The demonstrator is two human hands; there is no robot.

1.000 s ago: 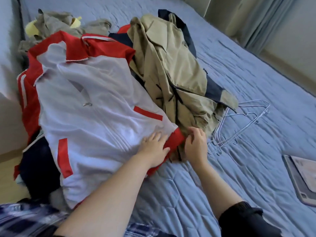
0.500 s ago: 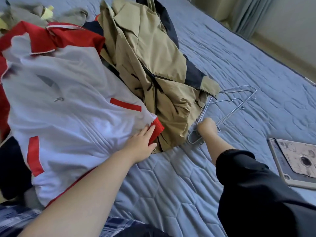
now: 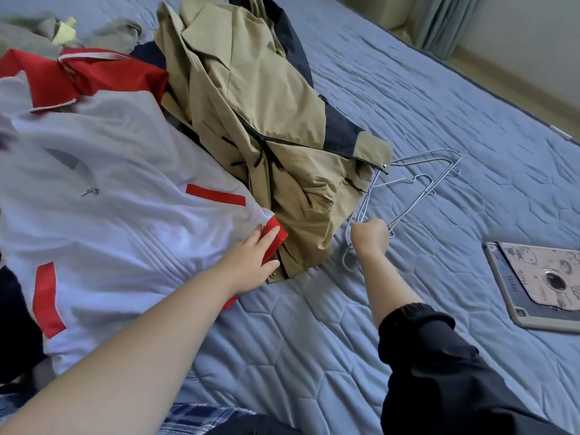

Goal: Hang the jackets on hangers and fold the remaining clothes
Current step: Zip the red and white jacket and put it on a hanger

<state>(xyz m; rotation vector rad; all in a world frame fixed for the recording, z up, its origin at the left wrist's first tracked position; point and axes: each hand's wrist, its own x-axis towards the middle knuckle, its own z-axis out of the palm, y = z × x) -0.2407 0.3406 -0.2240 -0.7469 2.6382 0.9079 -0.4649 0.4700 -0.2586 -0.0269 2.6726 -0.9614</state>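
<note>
— So, what are the right fingers doing?
— They are curled into a fist. The right hand [image 3: 370,238] grips the near end of the thin silver wire hangers [image 3: 423,186], and the far ends lie on the bed beyond the knuckles.
— And the left?
— The left hand [image 3: 251,265] lies flat, fingers [image 3: 258,239] straight and close together. It presses on the red ribbed band [image 3: 276,235] of a white-and-red zip jacket [image 3: 125,215], which spreads away to that hand's left.
— Between the two hands?
— A crumpled tan jacket with navy panels [image 3: 266,120] is heaped just past the left fingertips, and its edge overlaps the hangers.
— And underneath?
— A blue quilted bedspread [image 3: 314,340]. Off to the right of the right hand lies a flat tablet in a patterned beige case [image 3: 539,287], well apart from the hangers. Far beyond the jackets an olive-grey garment [image 3: 119,34] lies crumpled.
</note>
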